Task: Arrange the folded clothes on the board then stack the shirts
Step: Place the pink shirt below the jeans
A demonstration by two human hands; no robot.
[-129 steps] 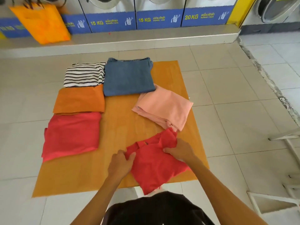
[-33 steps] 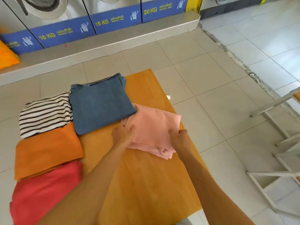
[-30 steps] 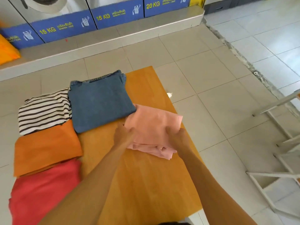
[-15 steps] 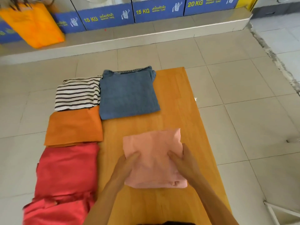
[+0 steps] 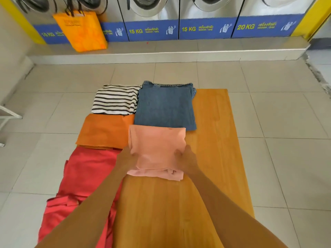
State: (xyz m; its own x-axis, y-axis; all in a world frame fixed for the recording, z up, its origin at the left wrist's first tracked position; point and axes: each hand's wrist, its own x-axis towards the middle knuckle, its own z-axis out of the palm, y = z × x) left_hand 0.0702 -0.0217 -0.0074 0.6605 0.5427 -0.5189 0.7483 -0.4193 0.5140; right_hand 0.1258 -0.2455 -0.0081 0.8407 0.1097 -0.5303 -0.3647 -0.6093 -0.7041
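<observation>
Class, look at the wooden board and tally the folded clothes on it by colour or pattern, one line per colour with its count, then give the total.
Black-and-white striped: 1
Blue denim: 1
Orange: 1
Pink, held at its sides by the left hand and right hand: 1
Red: at least 1; a second red piece seems to lie at its near end
Total: at least 5
</observation>
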